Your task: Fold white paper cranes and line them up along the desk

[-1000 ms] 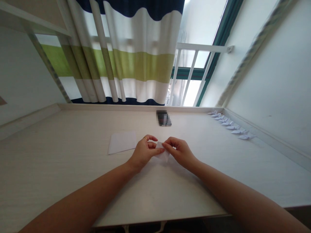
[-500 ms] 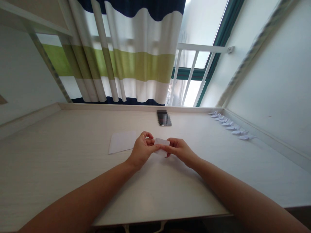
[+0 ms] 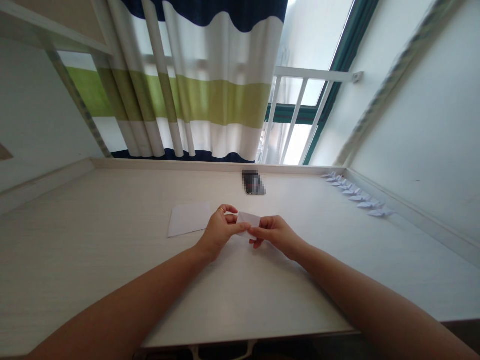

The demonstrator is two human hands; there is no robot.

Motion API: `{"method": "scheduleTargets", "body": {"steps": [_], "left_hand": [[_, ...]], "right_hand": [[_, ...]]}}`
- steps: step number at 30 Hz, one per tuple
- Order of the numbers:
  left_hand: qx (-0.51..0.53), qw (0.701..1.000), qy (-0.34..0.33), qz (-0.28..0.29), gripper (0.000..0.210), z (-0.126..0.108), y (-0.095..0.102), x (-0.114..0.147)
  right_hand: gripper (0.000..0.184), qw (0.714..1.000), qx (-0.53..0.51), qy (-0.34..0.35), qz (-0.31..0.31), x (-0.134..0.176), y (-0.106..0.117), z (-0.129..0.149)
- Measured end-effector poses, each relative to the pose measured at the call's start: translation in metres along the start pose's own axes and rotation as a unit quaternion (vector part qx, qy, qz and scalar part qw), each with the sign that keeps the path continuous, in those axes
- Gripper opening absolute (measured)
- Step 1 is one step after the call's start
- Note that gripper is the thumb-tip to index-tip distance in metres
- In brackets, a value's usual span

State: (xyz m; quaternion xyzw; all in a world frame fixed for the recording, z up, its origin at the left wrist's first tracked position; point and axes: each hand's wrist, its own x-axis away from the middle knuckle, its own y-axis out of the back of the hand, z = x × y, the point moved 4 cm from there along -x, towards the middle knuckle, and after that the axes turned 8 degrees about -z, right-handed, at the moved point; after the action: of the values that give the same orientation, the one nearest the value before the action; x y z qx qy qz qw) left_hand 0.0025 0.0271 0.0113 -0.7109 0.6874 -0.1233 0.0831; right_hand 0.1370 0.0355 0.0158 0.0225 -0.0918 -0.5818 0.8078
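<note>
Right of the flat white sheet (image 3: 189,220), pinching a small folded paper (image 3: 250,218) with the fingers (image 3: 240,228) of left hand (image 3: 221,229) and right hand (image 3: 275,231).

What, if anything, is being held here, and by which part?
A small piece of white paper: left hand at its left side, right hand at its right, both thumbs across its lower part.

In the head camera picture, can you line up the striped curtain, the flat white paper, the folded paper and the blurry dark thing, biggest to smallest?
1. Striped curtain
2. Flat white paper
3. Folded paper, blurry dark thing: too alike to rank
</note>
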Motion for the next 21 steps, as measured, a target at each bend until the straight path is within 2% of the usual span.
{"method": "scheduleTargets", "body": {"steps": [4,13,21], "left_hand": [[0.0,1.0,0.011,-0.006,0.044,0.0016,0.0009,-0.0002],[0.03,0.998,-0.009,-0.046,0.05,-0.0028,-0.0013,0.0009],[0.035,0.997,0.0,-0.076,0.052,-0.0008,0.0028,-0.003]], "right_hand": [[0.024,1.0,-0.001,-0.018,-0.001,0.0004,-0.0006,-0.0004],[0.021,0.999,-0.01,-0.024,0.025,0.0003,-0.0014,0.0046],[0.022,0.998,0.039,0.022,0.043,0.0006,-0.004,0.0041]]}}
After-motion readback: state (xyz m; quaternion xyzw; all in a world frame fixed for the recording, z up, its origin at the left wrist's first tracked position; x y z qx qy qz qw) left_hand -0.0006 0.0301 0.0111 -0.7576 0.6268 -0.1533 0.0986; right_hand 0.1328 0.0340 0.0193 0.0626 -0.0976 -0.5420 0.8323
